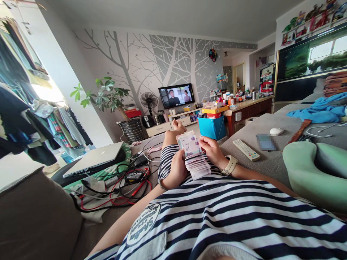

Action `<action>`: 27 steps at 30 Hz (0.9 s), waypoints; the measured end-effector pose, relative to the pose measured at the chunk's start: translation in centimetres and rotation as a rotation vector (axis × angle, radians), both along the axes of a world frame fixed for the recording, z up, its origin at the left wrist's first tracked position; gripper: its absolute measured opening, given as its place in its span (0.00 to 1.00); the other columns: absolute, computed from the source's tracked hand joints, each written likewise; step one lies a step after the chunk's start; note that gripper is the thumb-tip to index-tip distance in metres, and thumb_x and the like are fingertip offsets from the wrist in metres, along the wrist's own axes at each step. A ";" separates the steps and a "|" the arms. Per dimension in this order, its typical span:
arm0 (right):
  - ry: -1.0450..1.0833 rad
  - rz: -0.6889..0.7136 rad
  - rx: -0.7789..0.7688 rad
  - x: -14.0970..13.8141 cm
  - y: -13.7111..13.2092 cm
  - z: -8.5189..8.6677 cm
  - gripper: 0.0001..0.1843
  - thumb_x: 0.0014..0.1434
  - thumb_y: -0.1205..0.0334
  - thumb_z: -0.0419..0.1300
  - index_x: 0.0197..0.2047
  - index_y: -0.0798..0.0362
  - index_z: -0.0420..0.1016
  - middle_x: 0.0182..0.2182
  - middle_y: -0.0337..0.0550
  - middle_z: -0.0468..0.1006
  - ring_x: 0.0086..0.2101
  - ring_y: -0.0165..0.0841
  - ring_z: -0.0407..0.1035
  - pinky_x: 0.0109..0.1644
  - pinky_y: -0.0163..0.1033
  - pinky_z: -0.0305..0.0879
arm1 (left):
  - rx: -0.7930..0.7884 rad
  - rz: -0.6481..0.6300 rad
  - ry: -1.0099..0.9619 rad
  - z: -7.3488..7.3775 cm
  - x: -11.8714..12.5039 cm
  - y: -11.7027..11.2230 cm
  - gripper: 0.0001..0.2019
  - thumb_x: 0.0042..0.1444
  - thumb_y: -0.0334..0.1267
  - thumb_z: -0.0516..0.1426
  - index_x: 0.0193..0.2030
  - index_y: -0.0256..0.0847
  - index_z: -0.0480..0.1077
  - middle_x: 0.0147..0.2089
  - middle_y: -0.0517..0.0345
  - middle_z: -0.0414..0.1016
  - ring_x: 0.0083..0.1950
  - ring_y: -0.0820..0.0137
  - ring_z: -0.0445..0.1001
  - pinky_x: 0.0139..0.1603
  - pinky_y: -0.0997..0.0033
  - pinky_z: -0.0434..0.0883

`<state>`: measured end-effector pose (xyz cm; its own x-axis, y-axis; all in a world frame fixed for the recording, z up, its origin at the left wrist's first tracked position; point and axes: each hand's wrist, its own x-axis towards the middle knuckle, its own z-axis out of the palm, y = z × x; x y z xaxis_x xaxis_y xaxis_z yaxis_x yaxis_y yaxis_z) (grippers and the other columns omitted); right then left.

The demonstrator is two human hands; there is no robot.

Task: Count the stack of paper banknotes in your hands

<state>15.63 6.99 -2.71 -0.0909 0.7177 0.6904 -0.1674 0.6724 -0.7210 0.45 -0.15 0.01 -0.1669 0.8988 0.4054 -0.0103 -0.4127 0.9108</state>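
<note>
A stack of banknotes is held above my lap, over the striped cloth. My left hand wraps round its left side, thumb on top; the lower notes bend down and fan out toward me. At the upper right edge my right hand pinches the corner of a top note, thumb and forefinger together. The upper notes stand up and show a printed face with purple and green tones. A pale watch is on my right wrist, a bracelet on my left.
Left of me lie a laptop and tangled cables. On the sofa to the right are a remote control, a mouse, a blurred flat object and a green neck pillow. A blue box stands beyond my legs.
</note>
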 end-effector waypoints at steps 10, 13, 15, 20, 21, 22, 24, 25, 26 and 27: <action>-0.051 0.059 -0.042 0.0 0.2 -0.2 0.31 0.59 0.26 0.61 0.31 0.48 0.67 0.18 0.34 0.68 0.21 0.32 0.63 0.31 0.39 0.60 | -0.154 -0.127 -0.348 -1.3 0.8 2.3 0.08 0.55 0.38 0.59 0.35 0.40 0.80 0.35 0.52 0.83 0.43 0.58 0.83 0.49 0.62 0.77; -0.050 0.002 -0.076 0.0 0.4 -0.3 0.28 0.56 0.32 0.68 0.33 0.47 0.66 0.18 0.32 0.68 0.21 0.32 0.63 0.29 0.38 0.58 | -0.154 -0.135 -0.338 -1.2 0.8 2.0 0.04 0.51 0.38 0.61 0.31 0.41 0.76 0.33 0.51 0.82 0.44 0.57 0.83 0.49 0.62 0.77; -0.027 -0.038 -0.106 0.0 0.6 -0.5 0.27 0.54 0.35 0.69 0.34 0.47 0.65 0.20 0.33 0.70 0.22 0.32 0.64 0.29 0.38 0.57 | -0.146 -0.143 -0.312 -1.1 0.7 1.8 0.04 0.49 0.39 0.63 0.28 0.42 0.74 0.31 0.53 0.80 0.42 0.58 0.82 0.46 0.63 0.77; -0.021 -0.105 -0.066 -0.1 0.8 -0.6 0.24 0.56 0.37 0.65 0.30 0.48 0.64 0.24 0.35 0.69 0.26 0.33 0.62 0.32 0.39 0.57 | -0.134 -0.186 -0.291 -1.2 0.5 1.7 0.05 0.46 0.39 0.65 0.29 0.44 0.75 0.32 0.54 0.80 0.39 0.60 0.80 0.43 0.64 0.76; -0.032 -0.117 -0.049 -0.1 0.8 -0.5 0.24 0.57 0.37 0.64 0.29 0.48 0.64 0.23 0.35 0.68 0.26 0.32 0.61 0.32 0.39 0.56 | -0.132 -0.182 -0.289 -1.2 0.5 1.7 0.05 0.46 0.40 0.65 0.29 0.44 0.75 0.32 0.54 0.80 0.39 0.60 0.80 0.42 0.64 0.75; -0.040 -0.127 -0.038 0.0 0.7 -0.5 0.24 0.58 0.37 0.63 0.29 0.48 0.65 0.23 0.35 0.67 0.26 0.32 0.60 0.32 0.39 0.55 | -0.128 -0.175 -0.284 -1.2 0.5 1.7 0.05 0.47 0.40 0.65 0.28 0.43 0.74 0.32 0.54 0.80 0.39 0.60 0.79 0.42 0.65 0.75; -0.045 -0.132 -0.027 0.0 0.6 -0.4 0.23 0.59 0.38 0.62 0.28 0.49 0.65 0.24 0.36 0.67 0.27 0.33 0.60 0.33 0.39 0.55 | -0.124 -0.160 -0.278 -1.2 0.4 1.9 0.06 0.49 0.41 0.64 0.28 0.42 0.74 0.32 0.53 0.80 0.39 0.61 0.79 0.42 0.66 0.74; -0.043 -0.127 -0.027 0.0 0.5 -0.3 0.23 0.59 0.38 0.62 0.28 0.49 0.66 0.24 0.36 0.67 0.28 0.33 0.61 0.33 0.40 0.56 | -0.122 -0.154 -0.287 -1.2 0.3 2.0 0.07 0.50 0.42 0.64 0.29 0.41 0.75 0.32 0.53 0.81 0.39 0.61 0.78 0.43 0.66 0.74; -0.041 -0.119 -0.029 0.0 0.5 -0.3 0.23 0.59 0.38 0.62 0.29 0.49 0.66 0.24 0.36 0.68 0.28 0.33 0.62 0.34 0.40 0.56 | -0.119 -0.148 -0.303 -1.3 0.3 2.1 0.08 0.50 0.43 0.64 0.30 0.40 0.76 0.32 0.53 0.81 0.39 0.62 0.78 0.43 0.66 0.74; -0.039 -0.109 -0.033 0.0 0.4 -0.3 0.23 0.59 0.37 0.62 0.29 0.49 0.67 0.25 0.37 0.69 0.28 0.34 0.62 0.34 0.40 0.57 | -0.118 -0.146 -0.318 -1.3 0.2 2.2 0.09 0.50 0.43 0.64 0.31 0.39 0.77 0.33 0.53 0.81 0.39 0.62 0.77 0.44 0.66 0.74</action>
<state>15.66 7.40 -2.99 -0.0376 0.7473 0.6634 -0.0664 0.6606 -0.7478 0.66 2.09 -1.33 -0.1346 0.9598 0.2462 -0.3517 -0.2785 0.8937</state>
